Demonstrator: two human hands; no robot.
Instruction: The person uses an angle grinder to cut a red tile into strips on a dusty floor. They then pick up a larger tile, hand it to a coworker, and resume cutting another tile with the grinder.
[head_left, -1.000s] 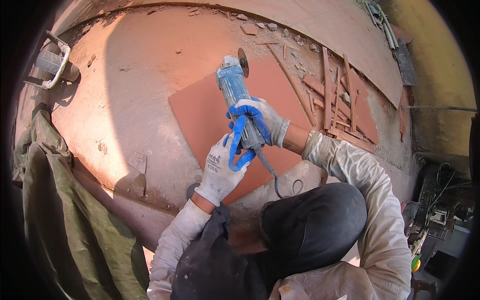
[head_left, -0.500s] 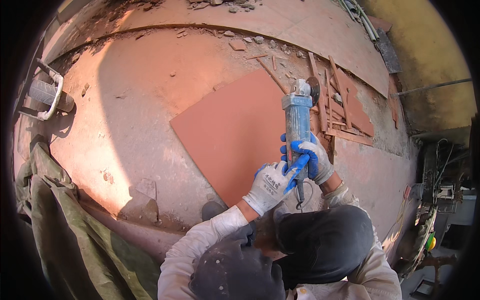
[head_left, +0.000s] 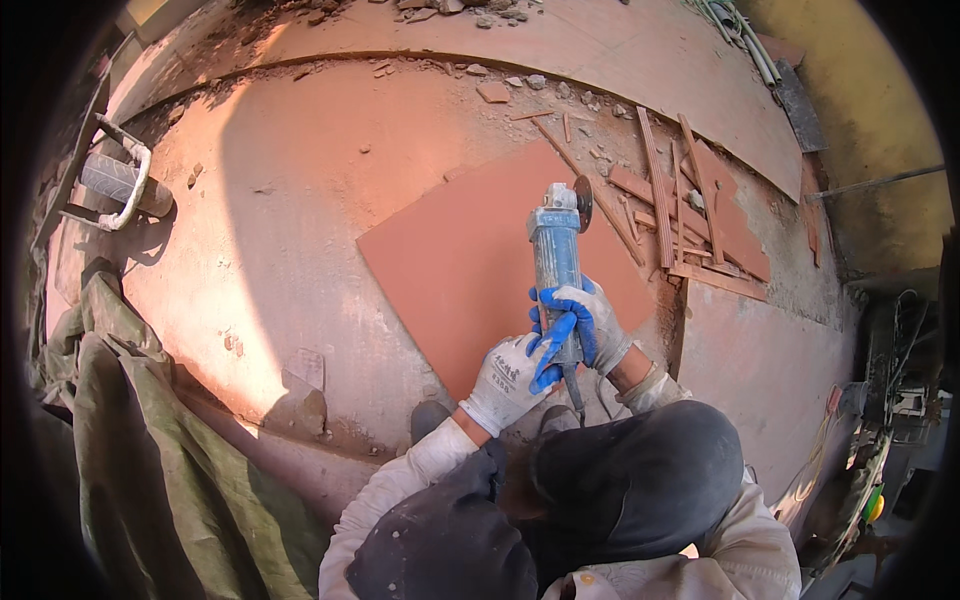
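A dusty blue angle grinder is held out in front of my knees, its dark cutting disc at the far end on the right side. My left hand, in a white glove with blue palm, closes round the lower part of the body from the left. Further up the body, my right hand, gloved alike, wraps it from the right. Below the grinder head lies a large reddish tile, flat and turned at an angle. The power cord hangs from the grinder's back end toward my legs.
Cut tile strips and a broken tile piece lie to the right. Rubble is strewn at the far side. A white-handled frame stands at far left, a green tarp at near left.
The grinder and both hands have moved left and a little nearer, so its head is now over the tile's right part. The whole view has shifted slightly.
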